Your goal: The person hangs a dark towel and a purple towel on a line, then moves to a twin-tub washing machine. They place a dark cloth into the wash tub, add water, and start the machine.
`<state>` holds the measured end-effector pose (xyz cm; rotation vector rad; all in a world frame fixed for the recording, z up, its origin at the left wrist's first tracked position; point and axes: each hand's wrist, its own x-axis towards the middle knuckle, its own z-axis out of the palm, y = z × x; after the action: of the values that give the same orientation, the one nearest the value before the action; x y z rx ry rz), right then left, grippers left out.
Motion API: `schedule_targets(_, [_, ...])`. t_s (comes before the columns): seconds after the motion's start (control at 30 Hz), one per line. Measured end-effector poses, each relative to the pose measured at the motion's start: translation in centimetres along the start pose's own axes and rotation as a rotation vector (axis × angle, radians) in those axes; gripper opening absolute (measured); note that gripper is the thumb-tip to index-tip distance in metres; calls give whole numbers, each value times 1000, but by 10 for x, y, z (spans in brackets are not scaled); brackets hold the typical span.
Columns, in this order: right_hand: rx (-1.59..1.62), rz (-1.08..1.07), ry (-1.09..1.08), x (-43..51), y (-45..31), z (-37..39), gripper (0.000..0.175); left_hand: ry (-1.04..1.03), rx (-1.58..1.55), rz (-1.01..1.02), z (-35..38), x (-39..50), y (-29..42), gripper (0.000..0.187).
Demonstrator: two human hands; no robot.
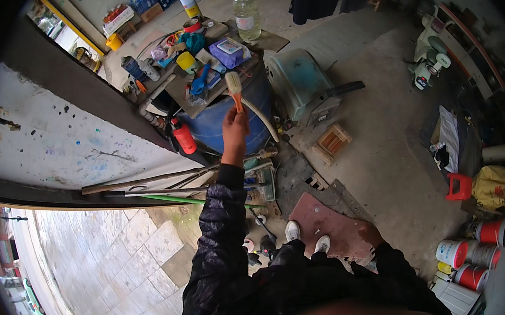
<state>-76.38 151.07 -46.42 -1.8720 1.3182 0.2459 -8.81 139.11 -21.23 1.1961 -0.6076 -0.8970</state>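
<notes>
My left hand [235,126] is stretched out in front of me, closed around the orange handle of a paintbrush [234,86]. The brush points away from me, its pale bristles over the near edge of a cluttered wooden board [176,92]. Beneath the board stands a large blue plastic drum [211,127]. A blue plastic tool [200,80] and a purple wet-wipes pack [231,52] lie on the board near the bristles. Low by my side, my right hand [369,233] hangs above a reddish floor mat [327,221]; its fingers are too unclear to read.
A red bottle [183,137] hangs beside the drum. Long poles [145,181] lean low at the left. To the drum's right are a translucent plastic tub [300,80] and a small wooden stool [331,143]. Paint buckets [471,277] stand at right. A clear liquid jug [246,17] stands at the back.
</notes>
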Motion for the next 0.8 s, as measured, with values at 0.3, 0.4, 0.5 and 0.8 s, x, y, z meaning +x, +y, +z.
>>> schedule_targets(0.3, [80,338,-30,-83,77,61,38,40,-115,165,28,96,24,24])
schedule_targets(0.4, [360,496,-12,-110,55,58,37,95,-56,192,20,140,30,25])
schedule_targets(0.5, [515,489,-2,-120,33,52,36,172,8,210,9,184,33,22])
schedule_targets(0.8, [452,364,126,-117,30,49,33,322,201,182,-14,247,23,21])
